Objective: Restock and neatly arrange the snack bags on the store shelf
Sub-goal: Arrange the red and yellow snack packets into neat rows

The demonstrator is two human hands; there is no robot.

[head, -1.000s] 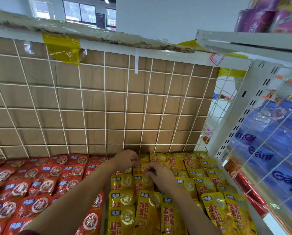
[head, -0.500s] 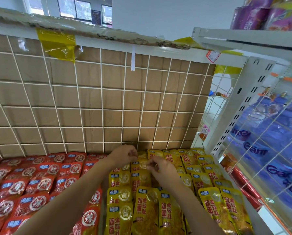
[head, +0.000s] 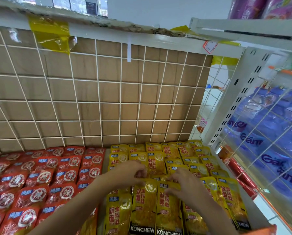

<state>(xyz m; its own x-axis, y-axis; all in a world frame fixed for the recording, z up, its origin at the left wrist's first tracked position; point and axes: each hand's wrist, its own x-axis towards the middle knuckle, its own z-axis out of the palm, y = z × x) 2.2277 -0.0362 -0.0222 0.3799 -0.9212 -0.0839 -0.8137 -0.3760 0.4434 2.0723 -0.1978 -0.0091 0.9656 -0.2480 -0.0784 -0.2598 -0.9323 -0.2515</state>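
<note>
Yellow snack bags (head: pixel 199 168) lie in overlapping rows on the right half of the shelf. My left hand (head: pixel 131 172) hovers over the middle rows, its curled fingers pinching the top edge of one yellow bag (head: pixel 144 206). Just to its right, my right hand (head: pixel 184 183) pinches the top edge of the neighbouring yellow bag (head: pixel 169 211) between thumb and fingers. Both bags lie flat, side by side, with "KONCHEW" printed along their lower edges. My forearms hide part of the rows nearest me.
Red snack bags (head: pixel 45 177) fill the shelf's left half. A white wire grid (head: pixel 99 102) backed by cardboard closes the rear. At the right stand a white slotted upright (head: pixel 235 102) and blue packs (head: pixel 277 133) behind mesh. Purple packs (head: pixel 260 7) sit on the shelf above.
Both hands have drawn back from the rear rows by the grid to bags nearer me. The back rows of yellow bags are now uncovered.
</note>
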